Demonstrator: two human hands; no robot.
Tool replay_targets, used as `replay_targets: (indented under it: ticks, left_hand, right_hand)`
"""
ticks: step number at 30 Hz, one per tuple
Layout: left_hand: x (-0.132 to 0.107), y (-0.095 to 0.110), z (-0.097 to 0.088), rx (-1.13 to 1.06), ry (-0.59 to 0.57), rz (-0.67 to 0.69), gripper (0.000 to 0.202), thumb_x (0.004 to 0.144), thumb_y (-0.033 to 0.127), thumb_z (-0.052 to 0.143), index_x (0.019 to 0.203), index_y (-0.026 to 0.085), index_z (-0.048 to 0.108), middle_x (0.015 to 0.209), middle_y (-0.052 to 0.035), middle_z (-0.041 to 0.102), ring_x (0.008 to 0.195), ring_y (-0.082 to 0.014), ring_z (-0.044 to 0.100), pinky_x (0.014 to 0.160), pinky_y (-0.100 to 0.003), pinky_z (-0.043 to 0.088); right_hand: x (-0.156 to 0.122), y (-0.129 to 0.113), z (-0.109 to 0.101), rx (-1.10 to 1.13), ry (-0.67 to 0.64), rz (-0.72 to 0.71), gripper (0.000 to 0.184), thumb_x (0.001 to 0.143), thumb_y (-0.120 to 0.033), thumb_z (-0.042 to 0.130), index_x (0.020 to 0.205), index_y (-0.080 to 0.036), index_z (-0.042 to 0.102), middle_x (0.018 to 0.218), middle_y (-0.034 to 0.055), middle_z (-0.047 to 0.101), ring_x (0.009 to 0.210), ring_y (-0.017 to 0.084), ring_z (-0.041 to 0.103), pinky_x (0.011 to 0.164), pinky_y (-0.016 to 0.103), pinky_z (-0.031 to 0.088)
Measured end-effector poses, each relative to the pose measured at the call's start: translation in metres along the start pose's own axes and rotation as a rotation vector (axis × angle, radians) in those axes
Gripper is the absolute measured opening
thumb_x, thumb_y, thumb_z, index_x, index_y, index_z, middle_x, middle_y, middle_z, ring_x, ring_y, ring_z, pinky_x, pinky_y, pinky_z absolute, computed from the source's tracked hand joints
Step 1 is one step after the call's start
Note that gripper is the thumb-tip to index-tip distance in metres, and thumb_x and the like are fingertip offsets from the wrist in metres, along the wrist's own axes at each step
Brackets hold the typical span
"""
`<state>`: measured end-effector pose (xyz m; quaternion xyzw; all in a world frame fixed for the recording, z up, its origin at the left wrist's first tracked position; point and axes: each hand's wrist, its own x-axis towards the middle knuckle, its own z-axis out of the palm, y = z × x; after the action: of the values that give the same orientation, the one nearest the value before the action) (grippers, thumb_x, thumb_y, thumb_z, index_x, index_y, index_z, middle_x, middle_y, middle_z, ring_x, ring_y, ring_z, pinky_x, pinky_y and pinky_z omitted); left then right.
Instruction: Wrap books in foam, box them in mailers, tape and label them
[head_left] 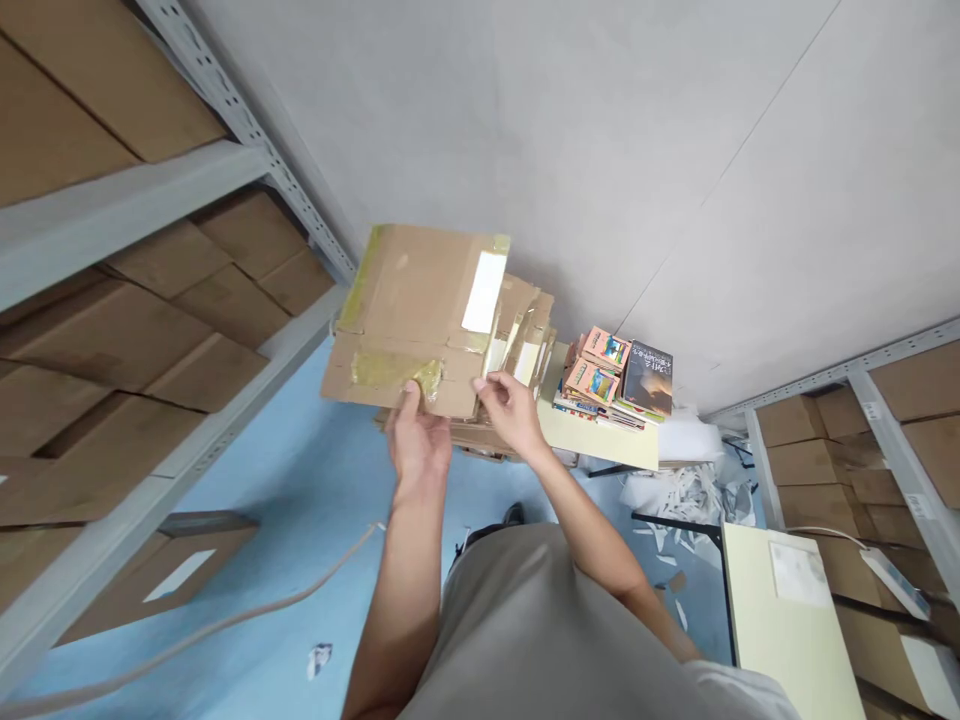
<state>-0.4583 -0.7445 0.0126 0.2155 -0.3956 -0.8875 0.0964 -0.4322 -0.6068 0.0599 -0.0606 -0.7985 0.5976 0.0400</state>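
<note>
A flattened cardboard box [427, 285] with yellowish tape along its edges and a white label [484, 291] is held up in front of me. My left hand [418, 432] grips its near edge, thumb on top by a loose patch of tape [394, 375]. At the near right corner, the thumb and fingers of my right hand [510, 408] pinch the cardboard. Behind and below it lies a stack of other flattened cardboard boxes [534, 325], partly hidden by the held piece.
Several books [611, 375] are piled on a pale yellow table [637, 448] to the right. Shelves [225, 420] of cardboard boxes stand at left and right. White scraps [679, 495] litter the blue floor, crossed by a cable [300, 595]. Another table [787, 640] stands at lower right.
</note>
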Motion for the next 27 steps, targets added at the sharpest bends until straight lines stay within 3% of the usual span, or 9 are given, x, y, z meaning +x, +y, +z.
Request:
replay_targets:
  ticks: [2,4,7,10,14,16,20,24,27]
  left_hand:
    - [0.006,-0.002,-0.003,0.048,-0.023,0.045,0.039,0.088,0.051,0.092,0.112,0.023,0.077,0.13,-0.0135,0.084,0.135,-0.031,0.077,0.113,-0.048,0.066]
    - [0.011,-0.004,-0.006,0.111,-0.037,0.061,0.041,0.087,0.055,0.09,0.11,0.023,0.077,0.129,-0.0147,0.084,0.137,-0.0324,0.077,0.114,-0.049,0.066]
    - [0.017,-0.006,-0.008,0.189,-0.003,0.053,0.04,0.088,0.057,0.087,0.107,0.024,0.076,0.131,-0.0164,0.084,0.138,-0.0328,0.076,0.113,-0.05,0.067]
    - [0.016,-0.006,-0.007,0.191,0.066,0.025,0.034,0.087,0.05,0.088,0.106,0.024,0.075,0.132,-0.0163,0.083,0.136,-0.0324,0.077,0.109,-0.048,0.069]
    - [0.011,-0.006,-0.005,0.217,0.065,0.058,0.036,0.083,0.045,0.092,0.105,0.024,0.074,0.127,-0.0149,0.085,0.128,-0.0322,0.08,0.103,-0.047,0.071]
    - [0.008,-0.004,-0.005,0.246,0.033,0.095,0.038,0.083,0.049,0.092,0.106,0.024,0.074,0.124,-0.015,0.085,0.126,-0.0319,0.081,0.103,-0.048,0.071]
    - [0.004,0.007,-0.004,0.244,0.013,0.159,0.038,0.086,0.053,0.089,0.105,0.025,0.072,0.12,-0.0124,0.084,0.127,-0.0304,0.08,0.105,-0.046,0.07]
    - [-0.001,0.026,-0.001,0.219,-0.004,0.19,0.032,0.088,0.05,0.088,0.105,0.026,0.074,0.121,-0.0099,0.084,0.126,-0.0285,0.08,0.105,-0.044,0.07]
    - [-0.003,0.035,0.001,0.234,0.005,0.148,0.035,0.086,0.051,0.091,0.1,0.024,0.075,0.112,-0.0097,0.084,0.113,-0.0265,0.082,0.095,-0.039,0.07]
  right_hand:
    - [0.006,0.013,-0.007,-0.027,0.078,0.096,0.035,0.111,-0.059,0.062,0.108,-0.025,0.073,0.097,0.0026,0.082,0.09,0.02,0.079,0.085,0.029,0.06]
    - [0.013,0.024,-0.01,-0.095,0.096,0.175,0.034,0.106,-0.058,0.072,0.101,-0.025,0.073,0.092,0.0033,0.083,0.092,0.022,0.081,0.085,0.029,0.061]
    - [0.017,0.035,-0.004,-0.126,-0.032,0.27,0.04,0.096,-0.055,0.088,0.08,-0.024,0.068,0.072,0.0005,0.077,0.082,0.021,0.081,0.073,0.025,0.059]
    - [0.015,0.038,0.008,0.069,-0.13,0.405,0.042,0.096,-0.045,0.089,0.072,-0.025,0.061,0.062,-0.0019,0.072,0.061,0.018,0.077,0.057,0.023,0.054]
    - [0.011,0.036,0.013,0.299,-0.073,0.483,0.032,0.099,-0.025,0.08,0.077,-0.025,0.057,0.055,-0.0056,0.067,0.05,0.015,0.071,0.051,0.021,0.053]
    - [0.009,0.035,0.01,0.339,-0.07,0.478,0.027,0.1,-0.022,0.077,0.081,-0.025,0.057,0.055,-0.0064,0.067,0.05,0.014,0.07,0.051,0.02,0.053]
    - [0.002,0.03,0.004,0.345,-0.154,0.37,0.029,0.098,-0.03,0.077,0.085,-0.027,0.053,0.062,-0.0077,0.066,0.058,0.016,0.073,0.058,0.023,0.058]
    - [-0.002,0.018,0.007,0.193,-0.027,0.107,0.015,0.1,-0.031,0.071,0.093,-0.027,0.058,0.081,-0.0055,0.068,0.082,0.017,0.074,0.075,0.023,0.06]
    - [0.004,0.009,0.017,0.192,0.001,0.042,0.007,0.103,-0.032,0.065,0.101,-0.027,0.061,0.095,-0.001,0.074,0.098,0.019,0.075,0.087,0.025,0.061]
